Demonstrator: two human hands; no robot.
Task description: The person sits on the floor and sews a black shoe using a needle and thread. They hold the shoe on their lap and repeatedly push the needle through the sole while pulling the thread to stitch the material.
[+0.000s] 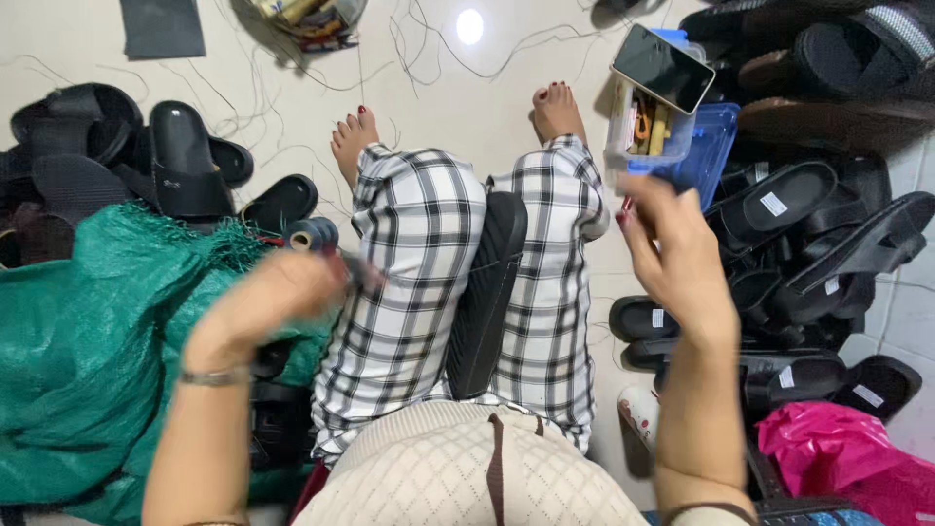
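1. A black rubber sandal sole [487, 292] stands on its edge, wedged between the person's 2 knees in black-and-white checked trousers [409, 292], its long side running from the lap toward the feet.
2. The left hand [268, 302] is raised over the left thigh, just left of the sole and not touching it; it is blurred, the fingers [321, 278] look curled in around something small and dark, but what it is cannot be told.
3. The right hand [677, 253] is lifted to the right of the right knee, well apart from the sole; its fingers [633, 209] are drawn close together as if pinching, and whether anything thin lies between them cannot be told.
4. A dark spool of thread [312, 234] sits just above the left hand, at the edge of a green woven plastic sack [78, 331].
5. Loose dark threads [429, 49] trail over the pale tiled floor [467, 117] beyond the bare feet.
6. A clear plastic box of small tools [648, 131] rests on a blue tray [711, 146] just beyond the right hand, with a black phone [662, 66] lying across its top.
7. Black sandals are heaped at the right [818, 224] and at the left [185, 161].
8. A pink plastic bag [828, 448] lies at the lower right.
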